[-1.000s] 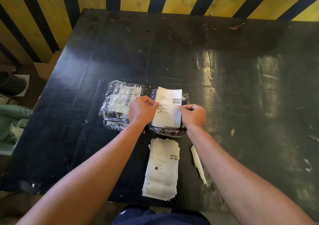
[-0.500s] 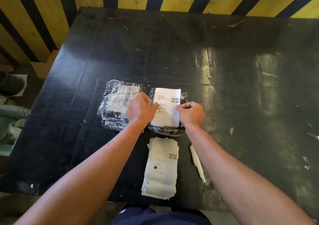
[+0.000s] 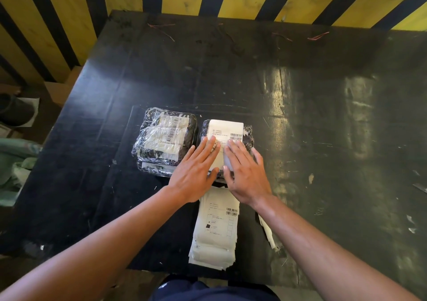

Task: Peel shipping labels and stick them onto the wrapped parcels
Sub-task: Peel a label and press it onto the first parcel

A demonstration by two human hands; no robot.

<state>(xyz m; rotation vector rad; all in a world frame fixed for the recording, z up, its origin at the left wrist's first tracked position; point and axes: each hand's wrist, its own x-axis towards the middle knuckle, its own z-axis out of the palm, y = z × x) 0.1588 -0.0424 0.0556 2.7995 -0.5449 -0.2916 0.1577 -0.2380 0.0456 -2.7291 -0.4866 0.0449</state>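
Right parcel (image 3: 248,136): black goods in clear film, lying on the table (image 3: 323,115) just right of the left parcel (image 3: 165,141), the two nearly touching. Label (image 3: 225,129): white, barcoded, laid flat on the right parcel's top; its far half shows, its near half is covered by hands. Left hand (image 3: 196,171): flat, fingers straight, pressing the label's left side. Right hand (image 3: 246,171): flat, fingers spread, pressing the label's right side. Handling, by judgement: label thin, light and limp, prone to creasing and to grabbing once adhesive meets film; best taken by a corner or by opposite edges. Film looks slick and wrinkled, so firm smoothing from the middle outward seems needed. Parcels look soft, light and yielding under the palms. Count: two parcels, the left one showing barcoded slips under its film; one label being pressed; one stack (image 3: 216,229) of further sheets just nearer than the right parcel, number untold; one white strip (image 3: 268,232) right of the stack, possibly discarded backing.
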